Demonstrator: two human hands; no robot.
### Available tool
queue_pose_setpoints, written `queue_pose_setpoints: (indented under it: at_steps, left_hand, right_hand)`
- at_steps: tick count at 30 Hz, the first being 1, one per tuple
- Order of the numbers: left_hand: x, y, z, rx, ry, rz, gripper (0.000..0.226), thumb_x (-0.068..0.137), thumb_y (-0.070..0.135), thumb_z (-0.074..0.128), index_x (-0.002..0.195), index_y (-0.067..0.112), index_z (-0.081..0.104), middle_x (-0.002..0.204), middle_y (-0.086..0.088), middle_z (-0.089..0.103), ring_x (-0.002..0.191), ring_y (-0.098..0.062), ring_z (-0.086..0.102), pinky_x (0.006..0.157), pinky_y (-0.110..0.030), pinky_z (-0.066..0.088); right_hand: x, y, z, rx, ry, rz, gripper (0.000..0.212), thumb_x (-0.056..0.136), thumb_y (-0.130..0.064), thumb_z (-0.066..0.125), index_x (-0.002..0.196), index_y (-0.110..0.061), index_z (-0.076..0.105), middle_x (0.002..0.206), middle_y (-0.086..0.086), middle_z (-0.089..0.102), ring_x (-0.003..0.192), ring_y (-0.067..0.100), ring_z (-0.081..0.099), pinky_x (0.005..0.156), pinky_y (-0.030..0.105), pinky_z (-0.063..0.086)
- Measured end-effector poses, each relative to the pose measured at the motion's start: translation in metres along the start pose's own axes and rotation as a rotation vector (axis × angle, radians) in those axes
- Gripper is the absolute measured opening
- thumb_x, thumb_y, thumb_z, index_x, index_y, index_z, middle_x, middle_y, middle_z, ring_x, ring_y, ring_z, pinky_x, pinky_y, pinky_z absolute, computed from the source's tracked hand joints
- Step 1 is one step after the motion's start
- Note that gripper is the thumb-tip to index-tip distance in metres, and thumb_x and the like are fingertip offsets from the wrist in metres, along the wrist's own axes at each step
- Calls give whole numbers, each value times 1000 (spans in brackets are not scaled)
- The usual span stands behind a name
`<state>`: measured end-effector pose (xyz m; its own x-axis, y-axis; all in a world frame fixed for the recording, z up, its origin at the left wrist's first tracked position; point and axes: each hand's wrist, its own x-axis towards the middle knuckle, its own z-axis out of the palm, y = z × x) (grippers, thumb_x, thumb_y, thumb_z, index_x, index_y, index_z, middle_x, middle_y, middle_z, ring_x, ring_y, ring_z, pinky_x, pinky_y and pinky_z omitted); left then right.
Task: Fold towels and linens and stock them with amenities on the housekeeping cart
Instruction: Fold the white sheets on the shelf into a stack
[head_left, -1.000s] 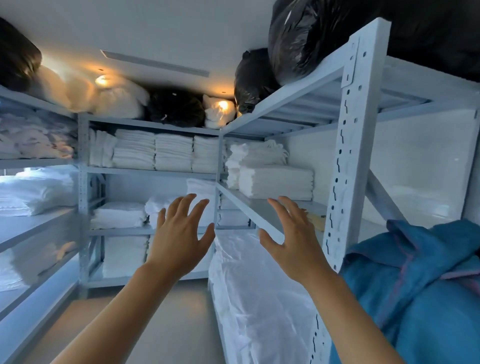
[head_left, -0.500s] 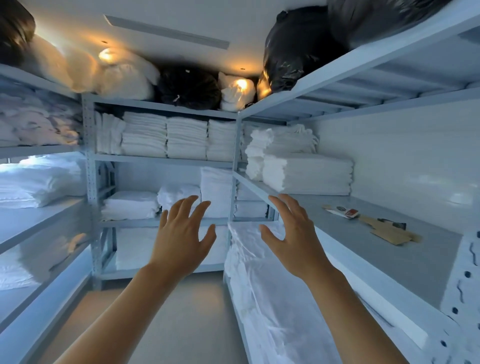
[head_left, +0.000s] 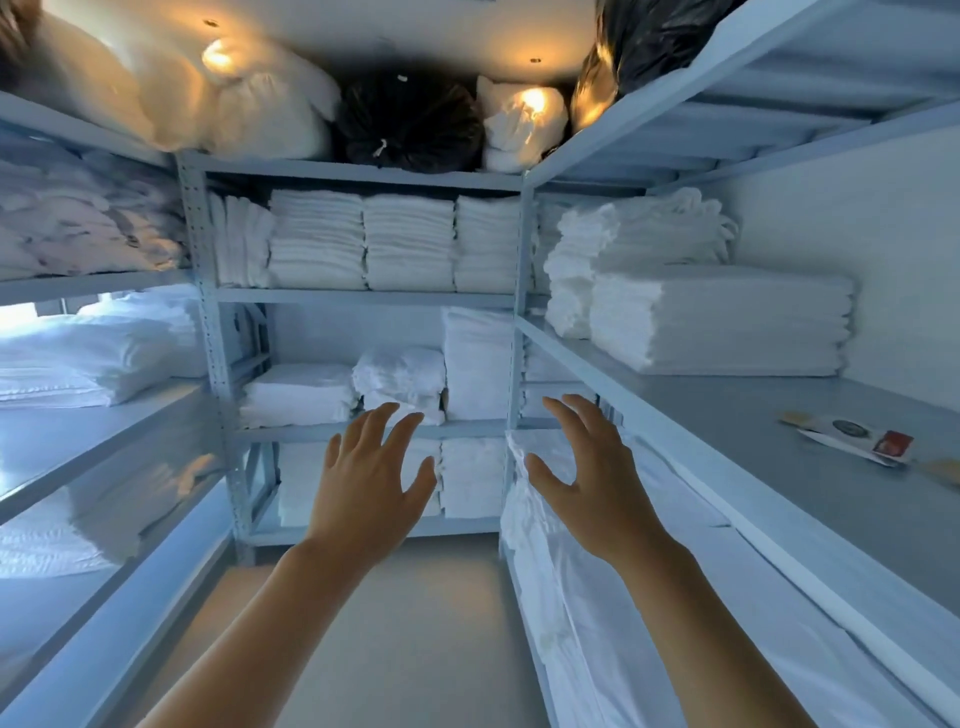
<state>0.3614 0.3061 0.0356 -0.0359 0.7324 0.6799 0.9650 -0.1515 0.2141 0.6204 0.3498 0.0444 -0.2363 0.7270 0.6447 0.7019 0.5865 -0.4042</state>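
I stand in a linen store with both arms stretched forward. My left hand and my right hand are open, fingers spread, holding nothing, raised in front of the back rack. Stacks of folded white towels fill the back rack's upper shelf. Smaller folded piles sit on the shelf just beyond my left hand. A thick stack of folded white sheets lies on the right-hand shelf. Bagged white linen lies below that shelf, under my right forearm.
Grey metal racks line the left, back and right walls. Black and white bags crowd the top shelves. Pillows rest on the left rack. Small packets and cardboard scraps lie on the right shelf. A narrow floor aisle runs between the racks.
My view has moved deeper into the room and turned left; the blue cloth and the front rack post are gone from sight. Both hands stay open, now closer to the back rack.
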Motion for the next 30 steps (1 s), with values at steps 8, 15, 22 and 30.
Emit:
queue_pose_setpoints:
  at_steps: [8, 15, 22, 30]
  left_hand:
    - [107, -11, 84, 44, 9, -35, 55, 98, 47, 52, 148, 25, 46, 156, -2, 40, 145, -28, 35, 118, -52, 32]
    - [178, -28, 146, 53, 29, -22, 52, 99, 48, 49, 146, 26, 47, 155, -2, 41, 143, -26, 38, 117, -53, 35]
    - [256, -67, 222, 7, 27, 13, 57, 97, 54, 40, 146, 26, 48, 154, -1, 42, 143, -27, 39, 117, -52, 35]
    - [369, -157, 313, -55, -17, 33, 54, 96, 50, 46, 144, 26, 50, 153, -1, 45, 141, -28, 42, 116, -53, 37]
  right_hand:
    - [116, 86, 44, 39, -21, -43, 70, 91, -68, 42, 154, -39, 33, 163, -14, 24, 151, 11, 24, 122, 46, 30]
    - [186, 141, 85, 27, -30, -64, 70, 92, -69, 39, 155, -42, 28, 166, -16, 20, 152, 10, 20, 123, 44, 25]
    - [258, 194, 142, -13, -4, -32, 67, 95, -64, 48, 155, -42, 29, 165, -17, 20, 152, 8, 21, 117, 35, 20]
    - [372, 231, 240, -38, -5, 47, 69, 93, -68, 42, 155, -42, 28, 164, -17, 19, 151, 8, 21, 122, 43, 24]
